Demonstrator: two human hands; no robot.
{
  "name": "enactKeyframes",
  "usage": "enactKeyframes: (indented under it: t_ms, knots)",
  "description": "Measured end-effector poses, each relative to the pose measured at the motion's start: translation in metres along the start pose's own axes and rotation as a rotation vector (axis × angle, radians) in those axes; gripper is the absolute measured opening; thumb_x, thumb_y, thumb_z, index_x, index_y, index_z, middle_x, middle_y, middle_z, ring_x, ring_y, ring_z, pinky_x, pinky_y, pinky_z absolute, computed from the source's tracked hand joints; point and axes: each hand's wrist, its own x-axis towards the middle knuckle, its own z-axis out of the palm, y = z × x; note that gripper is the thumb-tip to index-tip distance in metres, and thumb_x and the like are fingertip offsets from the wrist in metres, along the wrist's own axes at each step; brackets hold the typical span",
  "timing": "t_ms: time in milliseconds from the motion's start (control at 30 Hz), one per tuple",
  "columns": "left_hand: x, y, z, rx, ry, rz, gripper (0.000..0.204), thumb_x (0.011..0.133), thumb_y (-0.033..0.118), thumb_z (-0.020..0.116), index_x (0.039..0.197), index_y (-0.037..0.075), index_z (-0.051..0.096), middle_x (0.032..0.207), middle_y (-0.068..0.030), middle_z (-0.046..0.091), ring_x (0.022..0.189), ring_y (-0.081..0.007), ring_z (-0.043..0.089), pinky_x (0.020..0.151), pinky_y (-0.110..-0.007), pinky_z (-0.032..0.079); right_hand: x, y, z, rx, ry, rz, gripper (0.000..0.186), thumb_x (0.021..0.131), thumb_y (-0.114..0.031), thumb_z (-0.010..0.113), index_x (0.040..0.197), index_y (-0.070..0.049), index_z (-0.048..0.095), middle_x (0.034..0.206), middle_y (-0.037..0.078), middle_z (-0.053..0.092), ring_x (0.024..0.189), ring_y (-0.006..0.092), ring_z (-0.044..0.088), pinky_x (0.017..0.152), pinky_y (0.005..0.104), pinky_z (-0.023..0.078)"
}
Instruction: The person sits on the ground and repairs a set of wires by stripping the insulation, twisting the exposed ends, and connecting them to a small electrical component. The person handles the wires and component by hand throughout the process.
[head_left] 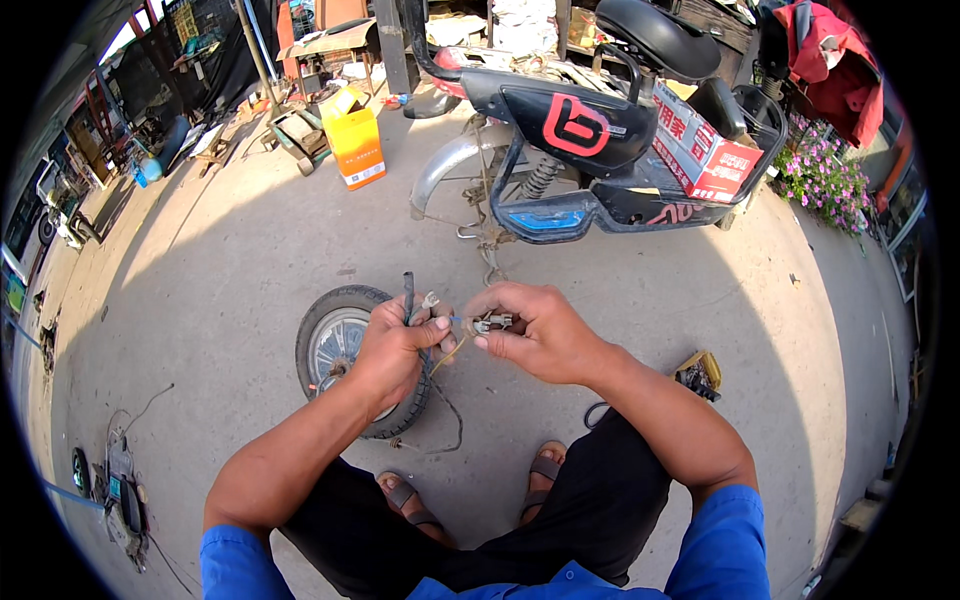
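In the centre of the head view, my left hand [400, 355] is closed on a black cable [408, 290] whose end points upward, with a small pale connector [430, 302] beside it. My right hand [530, 330] grips a small metallic piece [492, 322], too small to name exactly, between thumb and fingers. A short blue wire and a yellowish wire [445, 362] show between the hands. Under my left hand, a wheel [332, 338] with a black tyre and silver hub lies on the concrete, a cable trailing from it.
An electric scooter [554, 215], its front wheel absent, stands ahead with a red-and-white box [722, 172] on it. A yellow carton [352, 140] is behind left. An open tool container [708, 368] lies right of my knee; scooter parts [118, 475] and cables lie left. Pink flowers [822, 165] grow right.
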Motion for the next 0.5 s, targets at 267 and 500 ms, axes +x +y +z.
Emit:
enactKeyframes:
  t_ms: [267, 500]
  knots:
    - [0.003, -0.003, -0.003, 0.033, 0.015, 0.048, 0.030, 0.091, -0.005, 0.064, 0.076, 0.012, 0.044, 0.086, -0.0071, 0.064, 0.074, -0.0180, 0.064, 0.059, -0.033, 0.053, 0.000, 0.017, 0.004, -0.045, 0.082, 0.040, 0.019, 0.090, -0.010, 0.074, 0.101, 0.002, 0.064, 0.078, 0.007, 0.067, 0.068, 0.0123, 0.063, 0.060, 0.0283, 0.050]
    - [0.000, -0.005, 0.000, 0.114, 0.043, 0.105, 0.011, 0.091, -0.002, 0.067, 0.093, 0.004, 0.059, 0.082, -0.0048, 0.063, 0.069, -0.0151, 0.063, 0.057, -0.032, 0.053, 0.002, 0.017, 0.005, 0.202, 0.060, 0.146, 0.020, 0.093, -0.014, 0.072, 0.099, 0.002, 0.063, 0.080, 0.010, 0.068, 0.068, 0.0156, 0.065, 0.063, 0.0308, 0.052]
